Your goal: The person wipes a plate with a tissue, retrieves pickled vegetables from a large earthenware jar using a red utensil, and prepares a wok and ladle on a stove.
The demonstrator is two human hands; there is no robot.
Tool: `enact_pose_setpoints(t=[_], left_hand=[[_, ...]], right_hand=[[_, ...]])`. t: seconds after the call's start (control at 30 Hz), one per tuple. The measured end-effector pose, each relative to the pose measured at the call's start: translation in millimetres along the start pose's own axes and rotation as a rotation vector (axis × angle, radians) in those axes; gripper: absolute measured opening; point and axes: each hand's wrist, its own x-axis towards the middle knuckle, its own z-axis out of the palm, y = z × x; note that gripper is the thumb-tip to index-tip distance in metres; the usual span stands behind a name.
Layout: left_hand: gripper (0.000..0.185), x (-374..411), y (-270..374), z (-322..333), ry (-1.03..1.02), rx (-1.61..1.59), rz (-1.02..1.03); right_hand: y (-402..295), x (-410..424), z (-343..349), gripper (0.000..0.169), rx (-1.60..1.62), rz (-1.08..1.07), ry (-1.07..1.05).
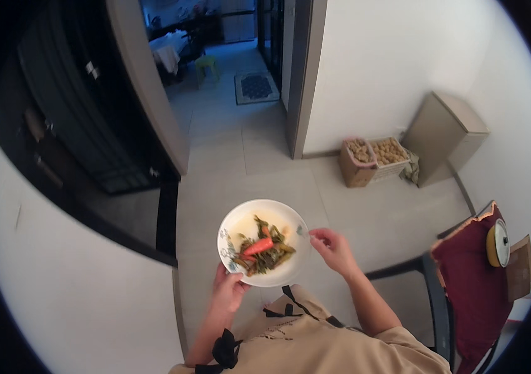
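A white plate (264,205) with a leafy pattern on its rim is held out at waist height. It bears dark green leafy vegetables (265,264), brownish-green pods or peppers and a large red pepper piece (258,246), with some yellowish liquid around them. My left hand (230,290) grips the plate's lower left rim, the thumb on top and the fingers beneath. At the plate's right side is my right hand (331,245), its fingers bent, the fingertips close to the rim. Whether those fingertips pinch the rim or something small beside it is hard to tell.
A doorway (298,93) ahead leads to a darker room with a green stool (206,63) and a floor mat (257,87). Boxes of round brown items (389,152) stand by a cabinet (443,135). At right are a chair (434,285) and a table with a dark red cloth (471,280) and lidded pot (498,243).
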Motion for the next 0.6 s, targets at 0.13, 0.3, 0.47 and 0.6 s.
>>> enact_pose_setpoints(t=[0.13, 0.3, 0.47, 0.6], left_hand=[[0.055, 1, 14, 3, -0.073, -0.021, -0.012], [0.057, 0, 17, -6, -0.077, 0.01, -0.054], [0.058, -12, 7, 0, -0.109, -0.045, 0.077], [0.058, 2, 7, 25, -0.097, -0.042, 0.177]], right_hand=[[-27, -9, -1, 0.036, 0.072, 0.15, -0.074], [-29, -19, 13, 0.023, -0.008, 0.144, -0.188], [-26, -10, 13, 0.019, -0.007, 0.079, -0.213], [-9, 22, -1, 0.019, 0.02, 0.023, -0.293]])
